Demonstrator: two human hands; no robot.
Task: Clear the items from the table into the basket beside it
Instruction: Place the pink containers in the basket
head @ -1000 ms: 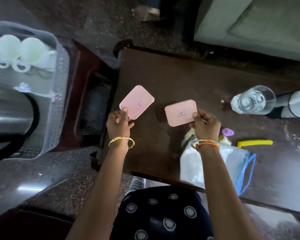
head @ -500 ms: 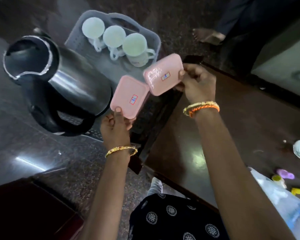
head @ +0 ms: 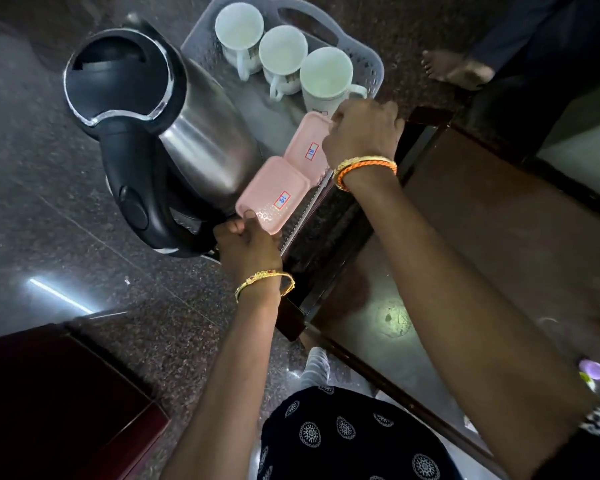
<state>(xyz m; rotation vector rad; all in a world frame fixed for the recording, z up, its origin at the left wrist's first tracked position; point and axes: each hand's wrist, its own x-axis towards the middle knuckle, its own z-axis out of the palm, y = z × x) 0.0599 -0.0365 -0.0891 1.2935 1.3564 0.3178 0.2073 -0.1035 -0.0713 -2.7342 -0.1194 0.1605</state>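
- Both pink lids have dropped from above the basket rim since half a second ago and now sit low inside the basket point(head: 368, 69), beside the kettle.
- The table point(head: 499, 244), dark wood, lies right of both hands; its near corner juts between the two wrists.
- The steel kettle point(head: 174, 140) fills the basket's near-left part, just left of the left fingers, leaving a narrow lane along the basket's table-side wall.
- Three white mugs point(head: 284, 53) stand in a row beyond the right knuckles.
- The right hand point(head: 362, 131) has fingers curled, clamped on the far pink lid point(head: 307, 145); its small red-bordered sticker has blue writing, unreadable.
- The left hand point(head: 248, 245) pinches the near pink lid point(head: 274, 194), thumb on its near corner; the sticker reads roughly "81".
- The two lids overlap at one edge.
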